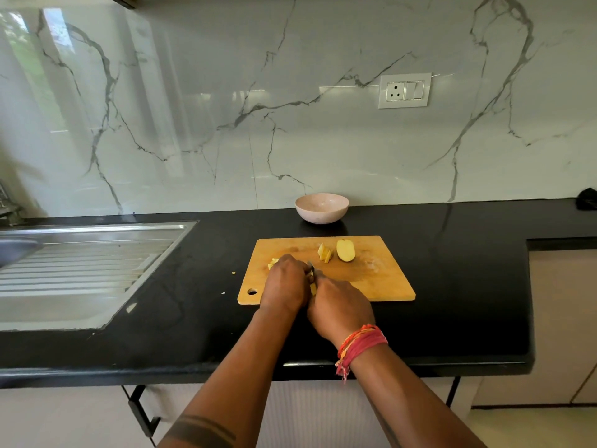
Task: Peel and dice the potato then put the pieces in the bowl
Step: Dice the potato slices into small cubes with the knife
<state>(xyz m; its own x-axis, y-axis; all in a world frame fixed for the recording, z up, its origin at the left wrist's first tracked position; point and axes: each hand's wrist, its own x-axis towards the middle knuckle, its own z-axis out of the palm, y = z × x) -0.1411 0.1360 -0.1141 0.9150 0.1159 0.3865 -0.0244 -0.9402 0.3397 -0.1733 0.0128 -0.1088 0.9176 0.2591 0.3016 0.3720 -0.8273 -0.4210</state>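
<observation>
Near the cutting board's [381, 279] front-left corner, dicing looks half done: left hand [284, 282] pins potato strips [312, 287], right hand [339, 310] grips the knife [311, 266], a peeled half [345, 250] waits near the far edge, bowl [322, 207] apparently empty.

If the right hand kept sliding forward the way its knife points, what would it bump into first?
Probably the cut potato strips on the cutting board, just ahead of the right hand and its knife; depth is unclear, so it might slip past them.

A home kitchen: steel sink [80, 260], black countertop [452, 286], marble backsplash [290, 124].
</observation>
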